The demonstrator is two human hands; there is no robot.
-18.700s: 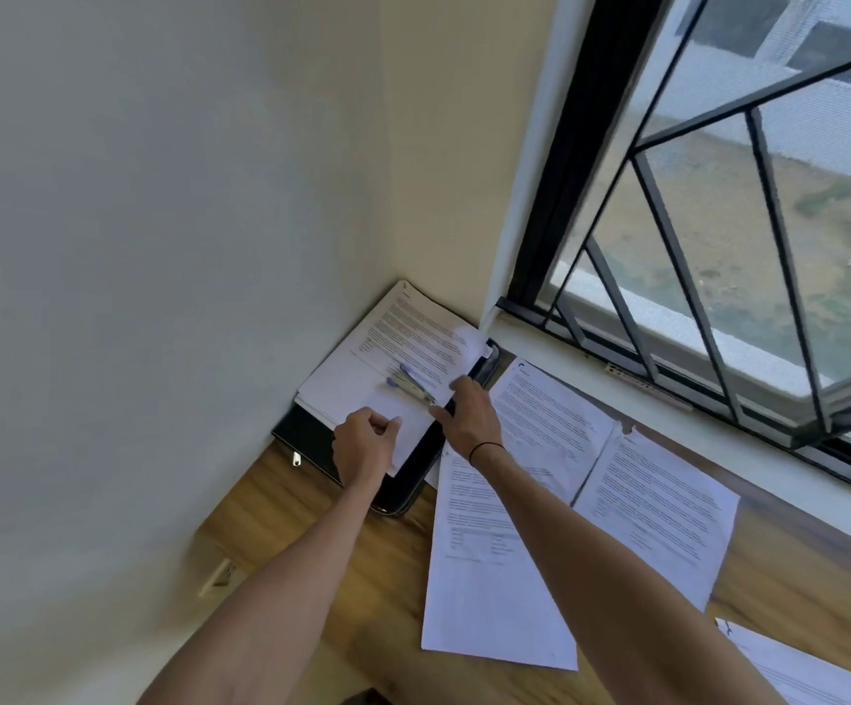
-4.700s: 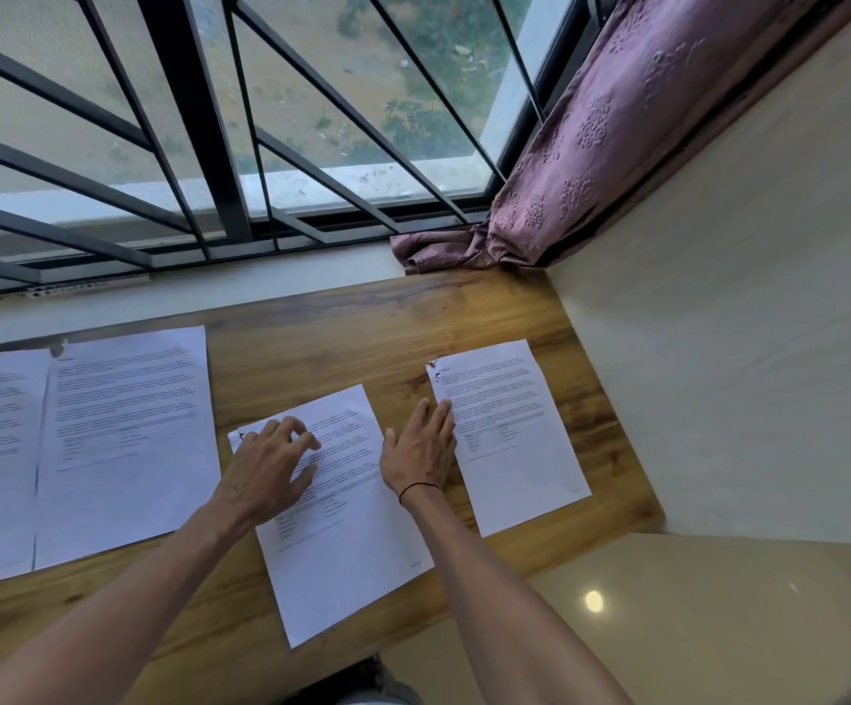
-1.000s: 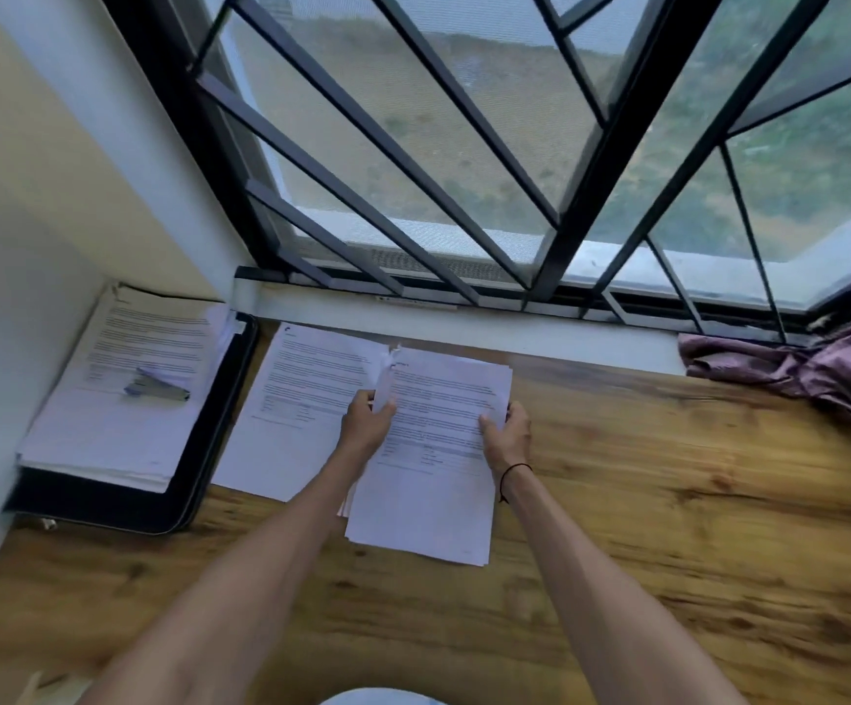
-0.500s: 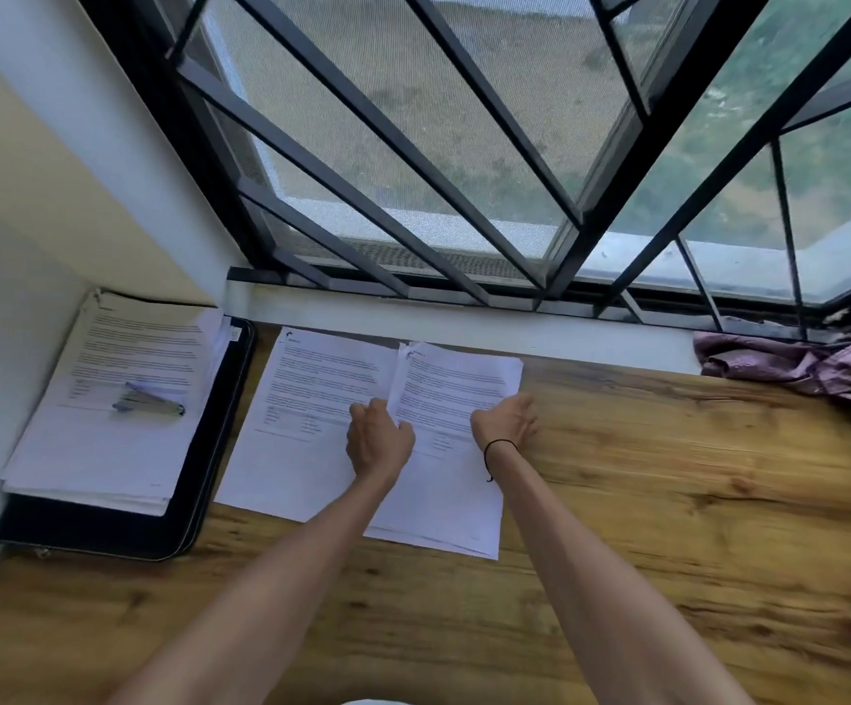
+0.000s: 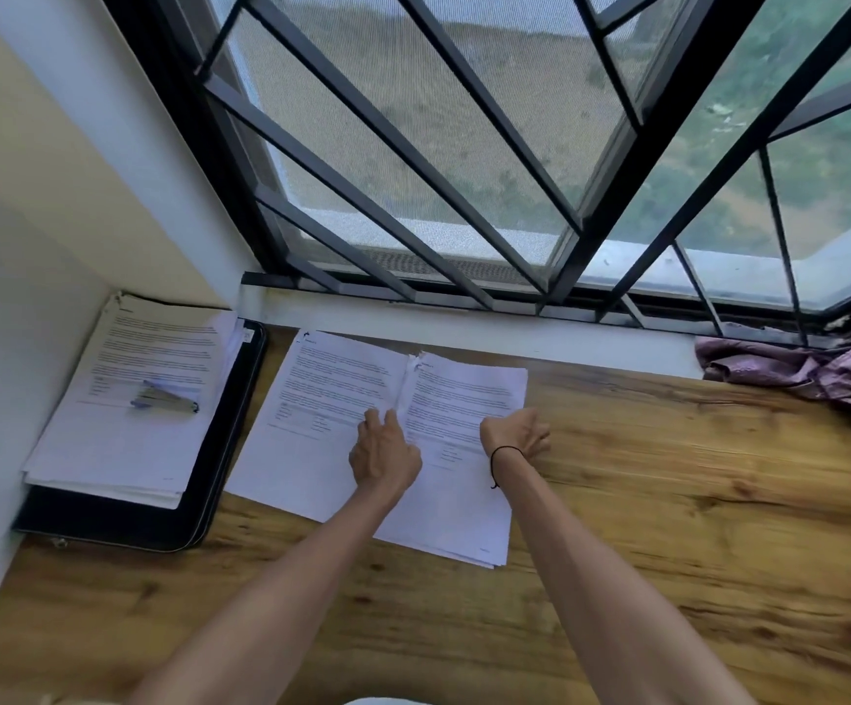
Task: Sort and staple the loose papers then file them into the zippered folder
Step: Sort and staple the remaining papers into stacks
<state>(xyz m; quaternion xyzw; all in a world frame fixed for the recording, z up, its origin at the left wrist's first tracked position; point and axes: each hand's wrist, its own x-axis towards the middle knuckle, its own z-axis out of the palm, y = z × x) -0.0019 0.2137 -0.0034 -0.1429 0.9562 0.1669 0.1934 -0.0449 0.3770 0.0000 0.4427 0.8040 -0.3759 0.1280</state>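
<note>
A gathered stack of printed papers (image 5: 459, 394) lies on the wooden desk, overlapping a single printed sheet (image 5: 321, 394) to its left. My left hand (image 5: 382, 450) rests flat with fingers spread across the seam between the sheet and the stack. My right hand (image 5: 517, 435) is curled at the stack's right edge, fingers closed against the paper. At the far left a black zippered folder (image 5: 220, 450) lies flat in the corner under another paper pile (image 5: 133, 414). A blue and silver stapler (image 5: 164, 399) sits on that pile.
The wooden desk (image 5: 667, 501) runs along a white window sill (image 5: 514, 328) under a barred window. A purple curtain (image 5: 809, 368) bunches at the desk's far right. A cream wall (image 5: 16, 246) closes the left side.
The gathered stack has been laid flat on the desk beside the single sheet. My left hand opened out onto the papers; my right hand slid to the stack's right edge and curled.
</note>
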